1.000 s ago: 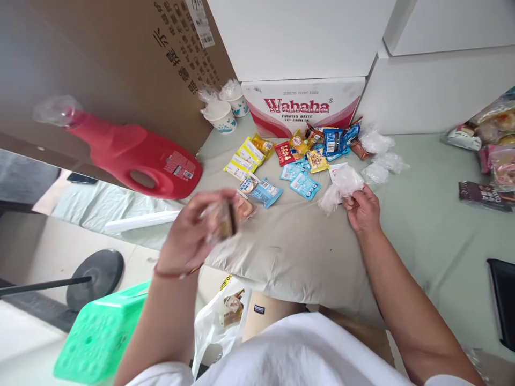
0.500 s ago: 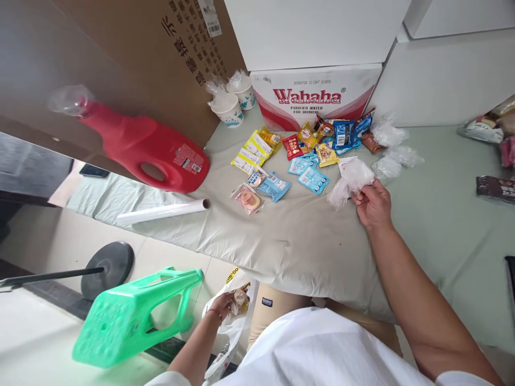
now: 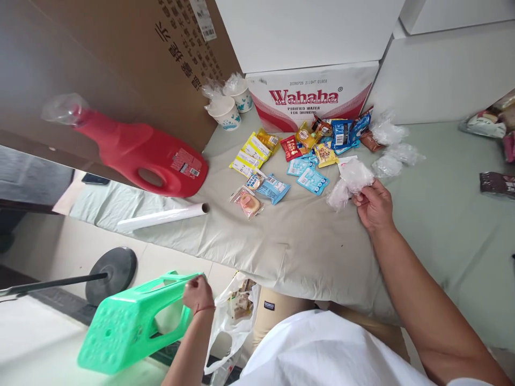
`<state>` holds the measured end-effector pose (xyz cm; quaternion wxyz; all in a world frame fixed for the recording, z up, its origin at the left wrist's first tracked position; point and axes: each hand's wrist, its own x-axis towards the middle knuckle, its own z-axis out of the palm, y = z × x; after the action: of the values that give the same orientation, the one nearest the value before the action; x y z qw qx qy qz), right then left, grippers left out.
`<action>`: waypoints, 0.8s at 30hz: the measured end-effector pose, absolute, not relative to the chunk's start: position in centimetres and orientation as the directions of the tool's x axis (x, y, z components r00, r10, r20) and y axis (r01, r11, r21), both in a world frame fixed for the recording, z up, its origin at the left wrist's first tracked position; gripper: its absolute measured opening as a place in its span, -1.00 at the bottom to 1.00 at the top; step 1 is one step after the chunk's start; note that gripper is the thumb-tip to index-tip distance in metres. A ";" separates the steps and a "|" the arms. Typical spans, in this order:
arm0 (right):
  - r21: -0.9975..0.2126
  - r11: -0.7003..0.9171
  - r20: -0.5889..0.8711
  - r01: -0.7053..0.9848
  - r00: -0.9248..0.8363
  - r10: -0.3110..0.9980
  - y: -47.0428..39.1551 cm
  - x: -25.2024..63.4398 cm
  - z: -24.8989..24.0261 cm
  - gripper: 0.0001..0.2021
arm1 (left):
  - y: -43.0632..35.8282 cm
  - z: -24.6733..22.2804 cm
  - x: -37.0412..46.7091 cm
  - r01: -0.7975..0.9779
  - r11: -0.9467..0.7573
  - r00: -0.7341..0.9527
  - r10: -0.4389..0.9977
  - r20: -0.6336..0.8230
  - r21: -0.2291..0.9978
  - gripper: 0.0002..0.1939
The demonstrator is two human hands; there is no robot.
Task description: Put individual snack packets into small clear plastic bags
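My right hand (image 3: 375, 205) pinches a crumpled clear plastic bag (image 3: 356, 177) just above the cloth-covered table. More crumpled clear plastic (image 3: 388, 130) lies behind it. My left hand (image 3: 198, 294) is closed like a fist in front of the green plastic stool's leg; whatever may be inside the fingers is hidden. To its right hangs an open white carrier bag (image 3: 228, 339) with brown wrapped snacks (image 3: 240, 303) inside. Small snack packets lie on the table left of my right hand, including blue sachets (image 3: 313, 180), a yellow cookie packet (image 3: 325, 154) and a red packet (image 3: 290, 148).
A red jug (image 3: 151, 155) and a white roll (image 3: 163, 217) lie on the left of the table (image 3: 306, 241). Two paper cups (image 3: 227, 115) stand by a Wahaba-style printed carton (image 3: 309, 96). The green stool (image 3: 115, 329) lies tipped on its side at lower left.
My left hand has come out of the white carrier bag and moved left and up to the green stool's leg. My right hand stays on the crumpled plastic bag.
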<state>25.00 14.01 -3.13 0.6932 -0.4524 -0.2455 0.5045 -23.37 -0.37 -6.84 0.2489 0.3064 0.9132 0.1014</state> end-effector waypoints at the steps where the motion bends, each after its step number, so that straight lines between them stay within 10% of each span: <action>1: -0.877 0.078 -0.115 -0.475 0.365 0.924 14.0 25.0 -3.2 -0.75 | 0.4 -5.5 -23.0 0.510 0.776 -0.756 0.611 -0.237 0.372 -0.76; 4: -0.892 0.071 -0.104 -0.447 0.355 0.929 14.1 24.7 -3.3 -0.75 | 4.3 -1.1 -20.3 0.725 0.417 -0.661 0.646 0.382 0.549 -0.71; 6: -0.901 0.070 -0.098 -0.429 0.357 0.929 14.1 24.6 -3.3 -0.76 | 8.5 1.2 -17.6 0.855 0.064 -0.370 0.770 0.519 0.515 -0.78; 10: -0.903 0.081 -0.086 -0.421 0.363 0.928 14.1 24.3 -3.3 -0.76 | 19.1 2.6 -12.1 0.940 -0.138 0.086 0.981 0.175 0.312 -0.59; 17: -0.910 0.071 -0.083 -0.408 0.348 0.934 14.1 24.5 -3.9 -0.79 | 27.2 0.8 -8.1 0.964 -0.124 0.146 0.986 -0.079 0.236 -0.43; 24: -0.914 0.089 -0.059 -0.396 0.346 0.936 14.1 24.6 -4.2 -0.80 | 23.4 4.1 -9.2 0.932 -0.111 0.084 0.992 0.093 0.344 -0.54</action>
<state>24.60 14.10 -4.21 0.6778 -0.4622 -0.2920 0.4916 -9.20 23.41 4.08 0.0981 0.7297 0.6593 0.1525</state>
